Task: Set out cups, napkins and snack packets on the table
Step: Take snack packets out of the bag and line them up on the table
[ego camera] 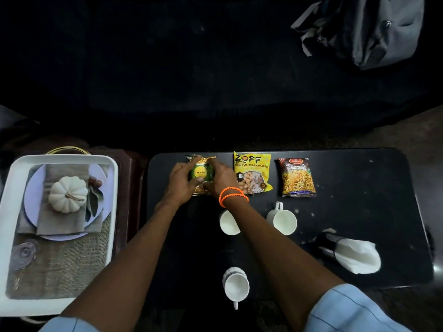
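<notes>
On the black table (359,178), both hands hold a green and yellow snack packet (201,173) at the far left of the packet row. My left hand (182,180) grips its left side and my right hand (221,179), with orange bands at the wrist, grips its right side. To its right lie a yellow soya chunks packet (253,173) and a dark mixture packet (297,177). Three white cups stand on the table: one (229,222) partly under my right forearm, one (282,220) right of it, one (236,286) near the front edge. White napkins (357,256) sit in a dark holder at the right.
A white tray (14,188) with a printed plate-and-pumpkin picture rests on a stand left of the table. A grey bag (374,32) lies on the dark seat beyond the table. The table's right part has white specks.
</notes>
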{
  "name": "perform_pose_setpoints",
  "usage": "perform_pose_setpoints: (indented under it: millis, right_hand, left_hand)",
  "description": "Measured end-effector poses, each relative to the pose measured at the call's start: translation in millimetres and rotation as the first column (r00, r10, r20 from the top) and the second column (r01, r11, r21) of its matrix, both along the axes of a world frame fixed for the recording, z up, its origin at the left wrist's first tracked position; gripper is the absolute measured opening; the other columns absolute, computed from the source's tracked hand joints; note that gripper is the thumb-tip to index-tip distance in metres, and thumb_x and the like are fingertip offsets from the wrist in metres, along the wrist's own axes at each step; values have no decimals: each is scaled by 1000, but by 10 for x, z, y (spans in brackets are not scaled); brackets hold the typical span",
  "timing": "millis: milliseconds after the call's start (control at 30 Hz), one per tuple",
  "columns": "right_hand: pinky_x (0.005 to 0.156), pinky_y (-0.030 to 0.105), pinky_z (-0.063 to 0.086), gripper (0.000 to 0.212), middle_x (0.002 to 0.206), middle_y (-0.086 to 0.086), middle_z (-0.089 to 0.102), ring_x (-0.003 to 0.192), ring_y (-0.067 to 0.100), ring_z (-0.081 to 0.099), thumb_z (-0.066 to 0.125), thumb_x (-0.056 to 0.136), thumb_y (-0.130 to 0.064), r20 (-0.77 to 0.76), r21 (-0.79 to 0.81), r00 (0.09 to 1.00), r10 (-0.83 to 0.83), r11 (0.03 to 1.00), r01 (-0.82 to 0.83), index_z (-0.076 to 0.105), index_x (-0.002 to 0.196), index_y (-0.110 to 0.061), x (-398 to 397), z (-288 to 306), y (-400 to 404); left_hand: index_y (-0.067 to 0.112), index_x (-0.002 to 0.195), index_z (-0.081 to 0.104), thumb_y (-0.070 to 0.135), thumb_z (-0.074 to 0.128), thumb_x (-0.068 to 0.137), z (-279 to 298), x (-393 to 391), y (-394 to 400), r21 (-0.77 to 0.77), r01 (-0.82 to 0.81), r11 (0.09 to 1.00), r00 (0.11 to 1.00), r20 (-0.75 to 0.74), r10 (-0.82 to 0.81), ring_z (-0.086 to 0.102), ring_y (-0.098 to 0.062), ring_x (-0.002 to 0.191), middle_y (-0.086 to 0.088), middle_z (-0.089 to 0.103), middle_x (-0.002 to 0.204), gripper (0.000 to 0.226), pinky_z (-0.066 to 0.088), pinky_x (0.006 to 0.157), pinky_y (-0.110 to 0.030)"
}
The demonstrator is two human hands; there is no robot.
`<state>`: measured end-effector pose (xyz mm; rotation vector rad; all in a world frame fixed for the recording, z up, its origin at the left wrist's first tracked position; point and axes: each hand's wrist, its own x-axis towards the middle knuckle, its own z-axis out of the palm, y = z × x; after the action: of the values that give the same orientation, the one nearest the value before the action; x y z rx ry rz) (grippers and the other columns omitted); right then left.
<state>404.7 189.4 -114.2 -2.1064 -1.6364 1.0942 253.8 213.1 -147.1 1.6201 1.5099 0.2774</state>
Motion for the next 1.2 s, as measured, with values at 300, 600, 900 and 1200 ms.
perform_pose_setpoints:
  millis: [300, 600, 900, 1200]
  right_hand:
    - [92, 42, 52, 46, 129, 15, 63, 115, 35, 60, 69, 91, -31, 195, 200, 976, -98, 978, 59, 60, 132, -11, 458, 193, -131]
    - [104, 67, 35, 42, 153, 12, 40, 139, 42, 33, 64, 92, -32, 528, 1, 765, -369, 901, 435, 59, 134, -29, 1499, 56, -549]
    - [103, 64, 47, 57, 164, 9, 27, 136, 44, 39, 70, 92, -22, 399, -30, 815, -421, 882, 470, 51, 145, -31, 1824, -90, -693]
    - [107, 69, 39, 67, 166, 6, 21, 142, 43, 31, 78, 85, -35, 413, -79, 827, -382, 889, 450, 49, 145, -34, 1854, -41, -681]
  left_hand:
    - [26, 158, 38, 26, 75, 92, 69, -108, -33, 24, -5, 1000, 1000, 9, 5, 52, -16, 94, -8, 45, 119, 76, 40, 81, -18]
    - [28, 157, 40, 28, 78, 89, 33, -200, -65, 26, -66, 997, 998, -9, 66, 54, -18, 108, 1, 39, 124, 78, 45, 95, -32]
    - [30, 157, 41, 23, 78, 89, 14, -136, -89, 43, -40, 998, 999, -10, 40, 58, -20, 107, -10, 46, 131, 77, 46, 95, -31]
    - [30, 158, 38, 20, 77, 90, 46, -107, -105, 19, -12, 1000, 1000, 5, 12, 64, -27, 100, -11, 48, 129, 78, 52, 95, -34]
